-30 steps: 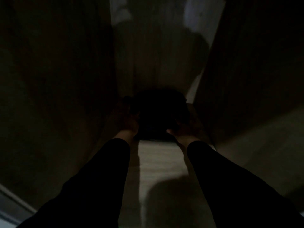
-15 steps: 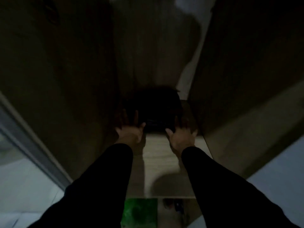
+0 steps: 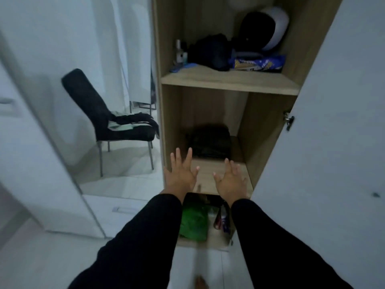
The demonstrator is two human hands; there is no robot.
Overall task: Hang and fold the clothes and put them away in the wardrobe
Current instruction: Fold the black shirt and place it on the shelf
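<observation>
Both hands, left hand (image 3: 180,176) and right hand (image 3: 231,182), were spread wide and empty before the folded clothes (image 3: 209,143) on the shelf (image 3: 220,163), centre frame. Stowing step judged done. Next garment (image 3: 133,122) lay on the chair (image 3: 104,113), left.

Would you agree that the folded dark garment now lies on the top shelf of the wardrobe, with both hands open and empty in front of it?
Not quite: the head view shows the folded dark garment on the middle shelf, not the top one. Both the left hand and right hand are indeed open and empty.

Left hand (image 3: 180,175) splayed, empty; right hand (image 3: 231,182) likewise
</observation>
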